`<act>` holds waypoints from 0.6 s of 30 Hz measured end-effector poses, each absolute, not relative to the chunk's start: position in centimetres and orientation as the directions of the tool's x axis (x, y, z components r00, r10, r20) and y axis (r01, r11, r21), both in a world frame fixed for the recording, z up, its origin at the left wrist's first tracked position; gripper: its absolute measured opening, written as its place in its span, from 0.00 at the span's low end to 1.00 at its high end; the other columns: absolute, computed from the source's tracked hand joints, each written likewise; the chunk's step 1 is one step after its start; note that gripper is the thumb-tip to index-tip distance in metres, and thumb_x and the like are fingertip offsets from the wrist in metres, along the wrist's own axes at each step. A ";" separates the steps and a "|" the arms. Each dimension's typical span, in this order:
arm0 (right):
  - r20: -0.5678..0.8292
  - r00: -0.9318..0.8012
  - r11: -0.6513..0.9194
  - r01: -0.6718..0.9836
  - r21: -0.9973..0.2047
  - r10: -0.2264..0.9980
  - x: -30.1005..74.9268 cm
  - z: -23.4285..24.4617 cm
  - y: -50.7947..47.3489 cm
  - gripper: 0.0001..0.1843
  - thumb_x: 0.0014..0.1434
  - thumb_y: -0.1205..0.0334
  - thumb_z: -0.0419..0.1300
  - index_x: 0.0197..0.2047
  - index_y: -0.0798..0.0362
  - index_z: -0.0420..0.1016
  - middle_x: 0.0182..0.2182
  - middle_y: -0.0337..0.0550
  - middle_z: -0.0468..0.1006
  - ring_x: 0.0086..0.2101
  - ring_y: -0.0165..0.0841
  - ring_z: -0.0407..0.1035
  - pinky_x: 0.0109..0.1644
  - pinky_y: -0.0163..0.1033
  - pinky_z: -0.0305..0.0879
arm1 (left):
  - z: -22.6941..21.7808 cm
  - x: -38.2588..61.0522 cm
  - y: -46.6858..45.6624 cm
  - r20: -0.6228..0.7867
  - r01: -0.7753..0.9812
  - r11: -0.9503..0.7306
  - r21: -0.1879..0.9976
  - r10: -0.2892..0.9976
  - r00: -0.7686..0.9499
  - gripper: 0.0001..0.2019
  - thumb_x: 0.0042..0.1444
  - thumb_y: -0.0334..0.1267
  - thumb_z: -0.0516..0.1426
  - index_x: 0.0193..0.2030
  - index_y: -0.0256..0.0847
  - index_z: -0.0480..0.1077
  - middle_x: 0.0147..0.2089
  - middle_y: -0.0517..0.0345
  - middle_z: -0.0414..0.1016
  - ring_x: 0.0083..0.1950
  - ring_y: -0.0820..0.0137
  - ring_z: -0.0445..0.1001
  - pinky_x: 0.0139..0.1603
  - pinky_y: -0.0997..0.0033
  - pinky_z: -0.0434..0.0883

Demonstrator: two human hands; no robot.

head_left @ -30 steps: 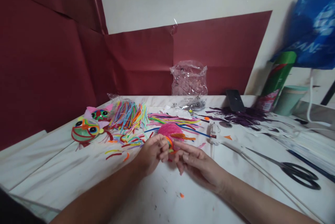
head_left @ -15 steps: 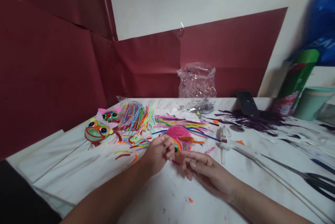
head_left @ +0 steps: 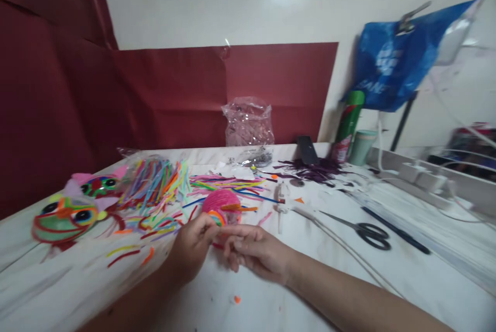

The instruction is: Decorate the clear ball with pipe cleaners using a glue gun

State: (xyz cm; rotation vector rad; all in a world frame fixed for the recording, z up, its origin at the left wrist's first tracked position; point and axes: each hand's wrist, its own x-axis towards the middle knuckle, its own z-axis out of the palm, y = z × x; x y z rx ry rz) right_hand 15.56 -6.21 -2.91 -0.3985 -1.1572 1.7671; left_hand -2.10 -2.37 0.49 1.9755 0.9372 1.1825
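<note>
My left hand (head_left: 195,245) is closed in a pinch, its thumb and fingertips pressed together; whatever they hold, if anything, is too small to make out. My right hand (head_left: 260,252) reaches over to it with the index finger stretched out, meeting the left fingertips, while the other fingers curl loosely and the thumb stands apart. Just behind both hands lies a round pink pipe-cleaner craft piece (head_left: 220,204) with a rainbow-ringed part and orange pipe cleaners (head_left: 242,208) sticking out; the hands partly hide it.
Two finished-looking animal faces (head_left: 64,221) sit at left beside bundled pipe cleaners (head_left: 153,182). Loose pipe cleaners (head_left: 228,183) lie behind. To the right are a glue gun (head_left: 284,202) with its cord, black-handled scissors (head_left: 368,232), a dark pen-like stick (head_left: 399,231), purple strips (head_left: 313,170) and a phone (head_left: 307,150).
The view has swung right, bringing the blue bag, scissors and power strip further into sight. The hands keep nearly the same pose, with the right index fingertip now against the left fingers.
</note>
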 end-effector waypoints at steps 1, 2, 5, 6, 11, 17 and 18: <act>0.225 -0.472 -0.035 -0.481 -0.876 0.852 15.6 -2.6 -6.1 0.27 0.47 0.50 0.72 0.48 0.54 0.79 0.27 0.40 0.78 0.24 0.25 0.68 0.30 0.34 0.62 | 0.5 -2.4 -2.1 0.494 0.268 -0.581 0.769 0.805 0.329 0.14 0.52 0.44 0.59 0.20 0.42 0.66 0.19 0.63 0.63 0.24 0.71 0.62 0.25 0.73 0.58; 0.233 -0.409 0.074 -0.367 -0.927 0.882 15.9 -2.2 -6.0 0.26 0.49 0.46 0.69 0.47 0.54 0.80 0.26 0.39 0.77 0.23 0.25 0.68 0.30 0.34 0.62 | 0.4 -2.6 -1.8 0.540 0.274 -0.621 0.734 0.779 0.319 0.15 0.53 0.44 0.58 0.19 0.43 0.64 0.19 0.63 0.62 0.23 0.71 0.61 0.25 0.72 0.59; 0.339 -0.030 0.330 0.312 -0.891 0.940 17.9 0.5 -5.5 0.24 0.61 0.44 0.54 0.41 0.56 0.80 0.23 0.40 0.76 0.23 0.28 0.68 0.30 0.36 0.65 | 0.4 -2.9 -0.8 0.671 0.302 -0.718 0.627 0.695 0.258 0.10 0.53 0.41 0.57 0.23 0.43 0.67 0.27 0.59 0.70 0.32 0.67 0.69 0.36 0.71 0.67; 0.373 0.056 0.312 0.440 -0.842 0.926 19.1 1.6 -5.3 0.24 0.64 0.47 0.50 0.42 0.57 0.79 0.25 0.42 0.77 0.26 0.31 0.70 0.33 0.37 0.66 | 0.5 -2.9 -0.4 0.697 0.332 -0.724 0.604 0.682 0.219 0.06 0.52 0.41 0.59 0.28 0.44 0.69 0.33 0.57 0.73 0.39 0.64 0.72 0.42 0.69 0.68; 0.389 0.163 0.138 0.756 -0.640 0.906 26.3 4.3 -3.9 0.16 0.61 0.60 0.50 0.40 0.58 0.78 0.34 0.51 0.79 0.35 0.39 0.71 0.40 0.43 0.64 | 1.1 -2.1 0.9 0.573 0.480 -0.579 0.660 0.800 0.178 0.29 0.44 0.38 0.62 0.55 0.42 0.66 0.60 0.47 0.67 0.63 0.55 0.63 0.63 0.56 0.61; 0.207 0.105 -0.060 0.976 -0.211 0.973 30.3 0.7 -4.6 0.07 0.50 0.69 0.59 0.33 0.58 0.78 0.36 0.58 0.78 0.44 0.49 0.68 0.45 0.46 0.60 | 1.7 -1.2 2.0 0.331 0.500 -0.468 0.729 0.879 0.343 0.39 0.39 0.39 0.66 0.62 0.39 0.62 0.67 0.43 0.60 0.68 0.51 0.57 0.68 0.53 0.54; 0.177 0.102 -0.075 0.985 -0.153 0.979 30.4 0.2 -4.7 0.07 0.51 0.70 0.59 0.34 0.58 0.78 0.36 0.57 0.78 0.44 0.48 0.69 0.44 0.45 0.59 | 1.7 -1.2 2.1 0.292 0.501 -0.451 0.739 0.884 0.365 0.41 0.38 0.38 0.67 0.63 0.40 0.61 0.67 0.43 0.61 0.68 0.51 0.58 0.68 0.53 0.55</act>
